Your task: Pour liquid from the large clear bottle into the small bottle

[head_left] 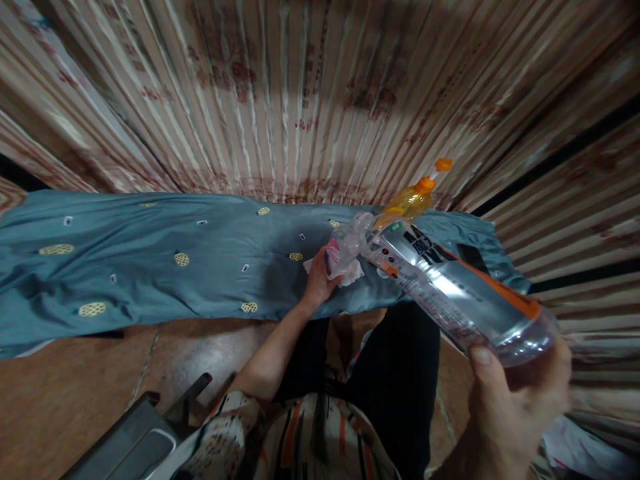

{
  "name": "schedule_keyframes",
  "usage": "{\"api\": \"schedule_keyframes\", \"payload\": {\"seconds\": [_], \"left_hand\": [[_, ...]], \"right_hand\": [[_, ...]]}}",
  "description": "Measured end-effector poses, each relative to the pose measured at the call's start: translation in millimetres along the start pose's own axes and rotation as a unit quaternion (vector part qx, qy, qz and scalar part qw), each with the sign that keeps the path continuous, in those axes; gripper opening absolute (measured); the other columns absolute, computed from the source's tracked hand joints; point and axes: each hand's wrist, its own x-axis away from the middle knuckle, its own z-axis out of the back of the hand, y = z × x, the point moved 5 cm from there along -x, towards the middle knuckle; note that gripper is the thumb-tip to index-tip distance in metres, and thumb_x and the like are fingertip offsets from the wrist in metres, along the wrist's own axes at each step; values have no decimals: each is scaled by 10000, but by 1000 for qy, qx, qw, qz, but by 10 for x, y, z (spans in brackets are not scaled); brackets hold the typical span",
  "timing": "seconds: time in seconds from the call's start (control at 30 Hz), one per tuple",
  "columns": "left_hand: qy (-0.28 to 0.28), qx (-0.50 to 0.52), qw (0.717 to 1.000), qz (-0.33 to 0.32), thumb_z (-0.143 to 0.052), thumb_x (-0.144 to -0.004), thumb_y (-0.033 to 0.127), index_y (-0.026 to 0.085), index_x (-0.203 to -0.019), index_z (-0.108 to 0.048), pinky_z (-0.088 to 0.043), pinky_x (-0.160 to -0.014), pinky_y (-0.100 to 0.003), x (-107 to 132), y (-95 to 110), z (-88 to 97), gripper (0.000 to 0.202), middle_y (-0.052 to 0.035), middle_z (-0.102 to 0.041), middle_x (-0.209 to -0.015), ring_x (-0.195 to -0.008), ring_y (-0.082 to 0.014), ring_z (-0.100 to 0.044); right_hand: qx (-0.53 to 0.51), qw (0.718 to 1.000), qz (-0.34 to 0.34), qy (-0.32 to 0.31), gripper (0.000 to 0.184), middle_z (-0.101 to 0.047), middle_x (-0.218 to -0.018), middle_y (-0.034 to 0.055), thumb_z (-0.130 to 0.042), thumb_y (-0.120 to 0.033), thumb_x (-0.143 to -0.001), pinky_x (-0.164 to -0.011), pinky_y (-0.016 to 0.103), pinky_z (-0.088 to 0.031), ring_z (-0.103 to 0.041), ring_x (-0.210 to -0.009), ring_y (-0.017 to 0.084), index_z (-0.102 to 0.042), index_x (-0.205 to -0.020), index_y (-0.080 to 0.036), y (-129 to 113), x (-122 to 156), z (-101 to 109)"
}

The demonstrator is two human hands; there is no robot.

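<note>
- Gripping a clear plastic bottle [450, 287] in my right hand [520, 407], fingers and thumb clamped round its lower end, I tilt it across the frame, its silver, black and orange label facing up.
- Nearest my body, my striped, patterned shirt [310, 433] and black trousers [395, 373] fill the bottom of the view.
- A grey metal stool or chair frame [125, 447] sits at lower left, just beside my left forearm [273, 353], on a brown tile floor [65, 380]; its exact kind is cut off.
- My left hand [317, 283], closed rather than spread, clamps a wad of crumpled clear plastic [347, 241] with a pink patch, pressing it against a white tissue [343, 272].
- That crumpled plastic touches the upper end of the bottle in my right hand; I cannot tell whether the two are one piece.
- Just beyond, a spray bottle [410, 203] of yellow liquid with an orange nozzle stands tilted behind the clear bottle.
- Under my left hand lies a blue cloth [125, 267] dotted with gold embroidered ovals and small tags, what it covers hidden.
- Farthest off, a beige pleated curtain [300, 100] with faded red flowers rises behind the cloth and wraps round the right side.
</note>
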Motion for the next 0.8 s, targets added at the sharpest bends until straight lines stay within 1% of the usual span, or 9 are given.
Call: {"api": "schedule_keyframes", "payload": {"seconds": [0.17, 0.27, 0.37, 0.43, 0.6, 0.7, 0.8], "left_hand": [[9, 0, 1000, -29, -812, -872, 766, 172, -1599, -420, -496, -1259, -661, 6, -26, -19, 1017, -256, -645, -1550, -1451, -431, -640], [9, -10, 1000, -27, -775, -874, 826, 189, -1627, -408, -494, -1269, -655, 19, -57, -26, 1053, -249, -627, -1576, -1476, -430, -624], [4, -15, 999, -28, -741, -883, 857, 188, -1647, -386, -496, -1271, -656, 26, -80, -31, 1076, -251, -612, -1593, -1491, -432, -614], [1, -17, 999, -27, -754, -880, 846, 180, -1646, -383, -495, -1271, -662, 27, -94, -36, 1080, -256, -612, -1590, -1491, -438, -613], [-4, -19, 1000, -21, -818, -873, 767, 156, -1644, -378, -510, -1253, -658, 20, -118, -44, 1077, -267, -622, -1567, -1471, -445, -624], [-2, -10, 1000, -17, -848, -863, 729, 173, -1630, -398, -507, -1257, -655, 12, -105, -40, 1049, -255, -624, -1572, -1465, -440, -629], [6, -6, 1000, -10, -868, -855, 698, 194, -1616, -421, -507, -1253, -662, 5, -86, -29, 1016, -235, -638, -1556, -1454, -435, -636]], "right_hand": [[6, 1000, -2, 1, 1072, -690, -1496, 168, -1013, -599, -693, -1271, 688, -433, -653, -1381, 410, -612, -1580, -150, -9, 11, -12], [4, 1000, -2, 0, 1080, -695, -1495, 169, -1014, -588, -693, -1287, 698, -407, -653, -1383, 411, -606, -1590, -148, -6, 21, -12], [-3, 1000, -3, -12, 1086, -673, -1549, 169, -999, -573, -720, -1315, 701, -368, -643, -1408, 405, -573, -1628, -157, -2, 23, -11], [-1, 1000, -3, -14, 1094, -665, -1560, 174, -997, -565, -725, -1322, 702, -356, -642, -1413, 404, -564, -1640, -150, -1, 18, -7], [0, 1000, -8, -4, 1118, -681, -1522, 188, -1015, -578, -679, -1307, 716, -369, -652, -1393, 415, -587, -1610, -130, 5, 0, -4], [1, 1000, -11, -6, 1113, -673, -1534, 192, -1009, -567, -684, -1310, 721, -361, -650, -1401, 417, -581, -1614, -130, 3, -4, -14], [13, 1000, -9, -3, 1114, -681, -1529, 194, -1002, -588, -682, -1307, 728, -363, -652, -1401, 422, -584, -1607, -129, -9, -10, -12]]}}
